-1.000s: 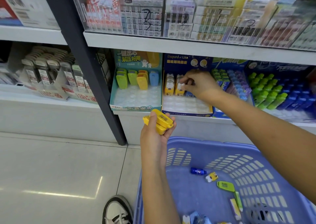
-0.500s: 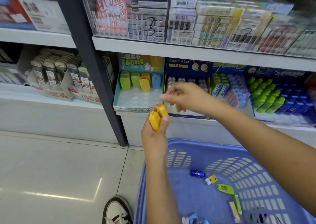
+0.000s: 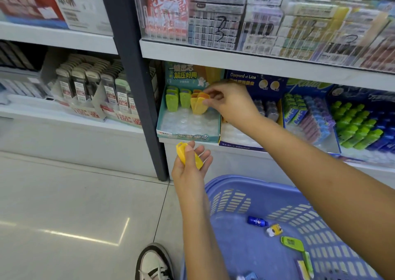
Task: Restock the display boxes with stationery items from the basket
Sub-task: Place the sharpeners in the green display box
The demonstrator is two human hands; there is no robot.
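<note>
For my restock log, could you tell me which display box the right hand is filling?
The teal display box, leftmost in the row: the right hand pinches a yellow item at its back, beside the green ones.

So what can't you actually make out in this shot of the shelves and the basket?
Head view only.
- Navy display box: rear rows hidden by the right hand, which pinches one yellow piece, and its forearm.
- Basket: near end cut off by the bottom edge.
- Upper-shelf packets: print blurred behind clear plastic.
- Other yellow piece: face covered by the left hand's thumb.
</note>
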